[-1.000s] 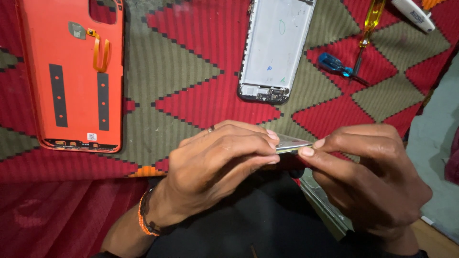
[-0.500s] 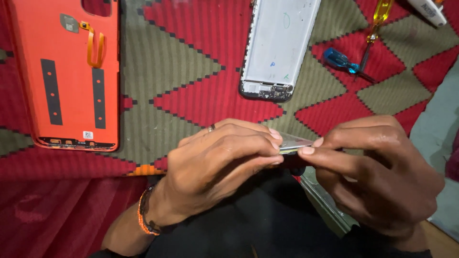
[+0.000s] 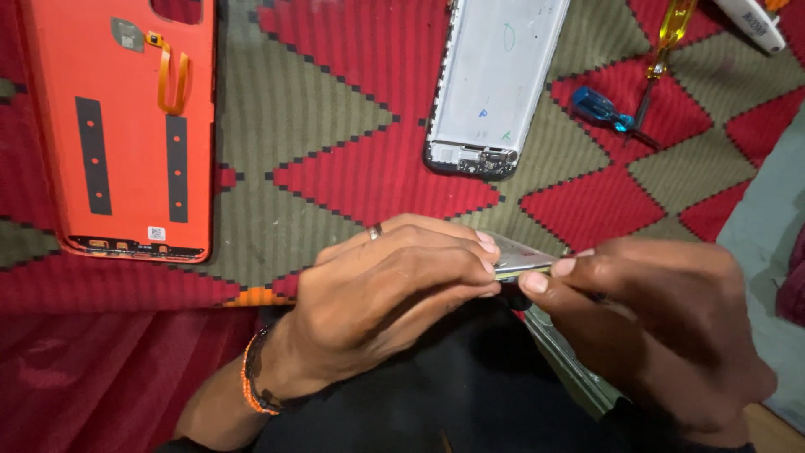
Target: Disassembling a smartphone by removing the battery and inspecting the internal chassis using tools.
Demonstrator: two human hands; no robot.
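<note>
Left hand (image 3: pixel 394 289): closed, fingers curled over the near end of a thin metal part (image 3: pixel 520 256), fingertips pressed on its top face; a ring on one finger and an orange bracelet (image 3: pixel 248 384) at the wrist.
Right hand (image 3: pixel 662 315): closed, thumb and forefinger pinched against the right edge of the metal part, meeting the left fingertips; whether a tool sits in the pinch cannot be told.
Metal part: silvery, flat, tilted slightly, held between both hands above the near edge of the rug (image 3: pixel 319 126), over the dark lap (image 3: pixel 436 386); only a short strip shows between the fingers.
Rug: woven, red and olive diamonds with black stepped outlines, carrying everything else.
Orange cover (image 3: pixel 126 126): phone back shell, inner side up, at the rug's far left; two black strips and an orange ribbon loop on it; well apart from the hands.
Frame (image 3: pixel 495 80): pale phone middle frame with a dark lower end, lying at the far middle of the rug, beyond the hands.
Blue screwdriver (image 3: pixel 608 113): lying to the right of the frame.
Yellow screwdriver (image 3: pixel 667 33): far right, its shaft crossing toward the blue one.
White object (image 3: pixel 750 21): at the far right corner, mostly cut off.
Grey cloth (image 3: pixel 767 226): along the right edge.
</note>
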